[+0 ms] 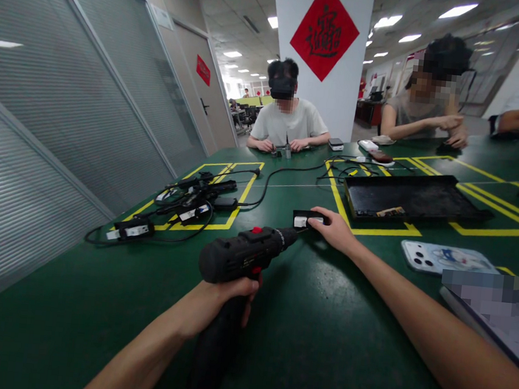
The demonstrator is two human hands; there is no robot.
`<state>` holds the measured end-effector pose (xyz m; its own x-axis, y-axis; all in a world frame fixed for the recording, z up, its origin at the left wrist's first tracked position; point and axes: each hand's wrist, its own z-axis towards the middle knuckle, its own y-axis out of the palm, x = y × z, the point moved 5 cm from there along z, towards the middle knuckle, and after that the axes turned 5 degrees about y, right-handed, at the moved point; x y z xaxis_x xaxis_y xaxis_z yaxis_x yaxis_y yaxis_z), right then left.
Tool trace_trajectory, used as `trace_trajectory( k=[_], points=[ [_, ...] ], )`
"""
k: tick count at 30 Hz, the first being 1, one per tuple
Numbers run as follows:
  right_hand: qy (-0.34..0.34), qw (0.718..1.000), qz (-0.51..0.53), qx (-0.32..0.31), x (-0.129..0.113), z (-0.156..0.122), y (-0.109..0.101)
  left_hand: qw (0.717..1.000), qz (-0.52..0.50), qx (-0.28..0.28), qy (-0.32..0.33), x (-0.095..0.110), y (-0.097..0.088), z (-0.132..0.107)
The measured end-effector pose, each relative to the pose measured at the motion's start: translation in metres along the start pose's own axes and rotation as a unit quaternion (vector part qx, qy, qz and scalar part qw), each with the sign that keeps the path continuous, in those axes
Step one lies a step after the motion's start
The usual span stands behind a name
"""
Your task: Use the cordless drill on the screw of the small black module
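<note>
The left hand point(234, 291) grips a black drill point(239, 257), which slants away and rightward, pointing at the black-and-white block point(303, 219) held in the right hand point(335, 228); the block's long axis runs crosswise. Tangled cables point(198, 193) lie beyond the left hand, a black tray point(417, 197) beyond the right.

On the white pillar point(284, 32), I read the merged characters point(326, 36) 招財進寶 on a red diamond sign point(325, 29); lettering point(255, 260) on my cordless drill point(230, 260) is illegible.

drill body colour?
The drill is mostly black with a little red; best seen in the head view.
</note>
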<state>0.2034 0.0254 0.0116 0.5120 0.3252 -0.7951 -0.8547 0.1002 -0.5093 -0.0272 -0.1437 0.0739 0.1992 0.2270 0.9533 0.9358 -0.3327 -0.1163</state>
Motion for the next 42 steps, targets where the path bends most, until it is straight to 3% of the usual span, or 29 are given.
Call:
trace_trajectory(
  k=[20, 27, 32, 36, 42],
  points=[
    [-0.002, 1.0, 0.0, -0.001, 0.0, 0.0, 0.0, 0.999, 0.023, -0.039, -0.012, 0.003, -0.005, -0.006],
    [0.005, 1.0, -0.004, 0.001, 0.002, 0.001, 0.0, 0.988, 0.145, -0.048, -0.014, -0.002, -0.019, -0.014],
    [0.015, 1.0, 0.0, -0.012, 0.002, 0.002, 0.0, 0.933, 0.352, -0.055, 0.059, 0.014, -0.026, -0.024],
    [0.019, 0.999, 0.006, -0.027, 0.002, 0.003, 0.0, 0.878, 0.443, -0.14, 0.116, 0.028, 0.002, -0.029],
    [0.041, 0.997, 0.035, -0.058, 0.003, 0.007, -0.002, 0.833, 0.505, -0.189, 0.125, 0.006, 0.037, -0.018]
  ],
)
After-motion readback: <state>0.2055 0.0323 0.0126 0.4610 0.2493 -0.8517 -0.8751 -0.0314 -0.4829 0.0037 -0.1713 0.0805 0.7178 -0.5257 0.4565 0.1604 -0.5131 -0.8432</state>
